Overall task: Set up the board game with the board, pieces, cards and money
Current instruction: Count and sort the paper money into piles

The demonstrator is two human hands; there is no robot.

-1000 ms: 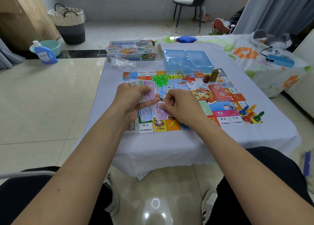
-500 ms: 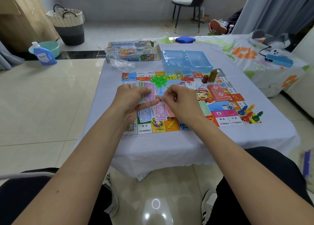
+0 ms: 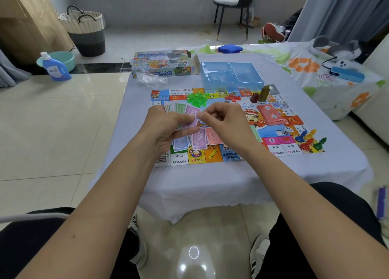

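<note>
The colourful game board lies flat on the low table. My left hand holds a fanned stack of play money above the board. My right hand pinches the top purple bill at its right edge. Blue, purple and pink bills lie in piles on the board under my hands. A red card deck rests right of centre. Green houses, red houses, dice and coloured pawns sit on the board.
The game box and a blue plastic tray sit behind the board, with a clear bag beside them. A flowered cloth with gadgets lies at the right. A detergent bottle and basket stand on the floor at the left.
My right hand has come up from the bill piles on the board to the top purple bill in my left hand. More bills now lie on the board.
</note>
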